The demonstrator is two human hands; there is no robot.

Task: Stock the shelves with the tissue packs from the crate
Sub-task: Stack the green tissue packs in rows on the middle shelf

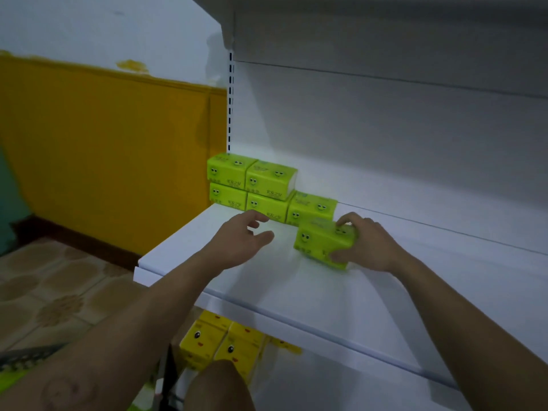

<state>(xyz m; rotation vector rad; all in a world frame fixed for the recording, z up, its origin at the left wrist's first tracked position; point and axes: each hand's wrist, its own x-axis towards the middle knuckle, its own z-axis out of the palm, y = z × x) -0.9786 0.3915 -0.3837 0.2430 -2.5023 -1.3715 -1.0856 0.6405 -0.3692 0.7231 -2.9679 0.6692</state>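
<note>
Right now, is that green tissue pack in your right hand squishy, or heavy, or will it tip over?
Probably light: the right hand grips the green tissue pack alone, by one end. Likely soft under a smooth-looking wrapper, so it may dent and slip a bit. Its flat, boxy sides should sit steady, like the stacked packs behind it.

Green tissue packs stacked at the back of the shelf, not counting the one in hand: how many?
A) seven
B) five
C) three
B: in the stack of packs, two sit on three at the back of the shelf; the right hand grips a sixth pack.
</note>
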